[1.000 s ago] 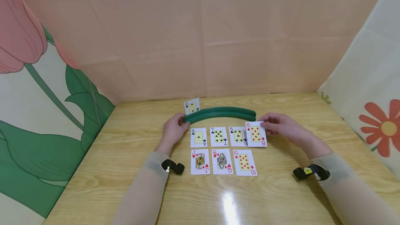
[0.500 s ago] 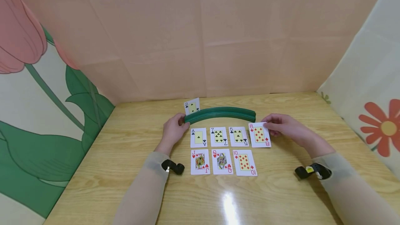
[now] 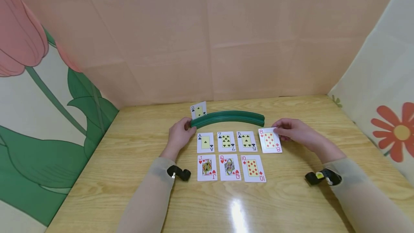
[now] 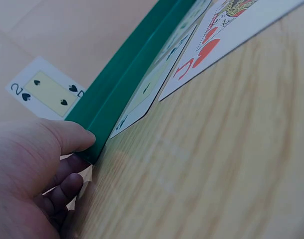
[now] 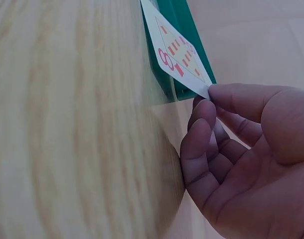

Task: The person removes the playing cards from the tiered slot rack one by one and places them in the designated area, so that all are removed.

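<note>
My right hand [image 3: 295, 131] pinches the eight of diamonds [image 3: 269, 141] by its upper right corner, thumb over the face. In the right wrist view the card [image 5: 179, 52] slants up off the table, the green rack's end [image 5: 189, 30] behind it. My left hand [image 3: 181, 132] grips the left end of the curved green card rack [image 3: 229, 116] between thumb and fingers. A two of spades [image 4: 47, 89] stands tilted at that end, its lower part hidden by the rack. Before the rack lie the ace [image 3: 205, 142], seven [image 3: 226, 141] and five of clubs [image 3: 247, 141], face up.
Nearer me lie the jack [image 3: 207, 167] and queen of hearts [image 3: 230, 167] and the ten of diamonds [image 3: 253, 168]. The wooden table [image 3: 129, 204] ends at a pink cloth backdrop [image 3: 242, 46], with patterned cloths at both sides.
My right hand has moved a little to the right with the eight of diamonds, which overlapped the five of clubs and now appears beside it. The left hand and rack have stayed put.
</note>
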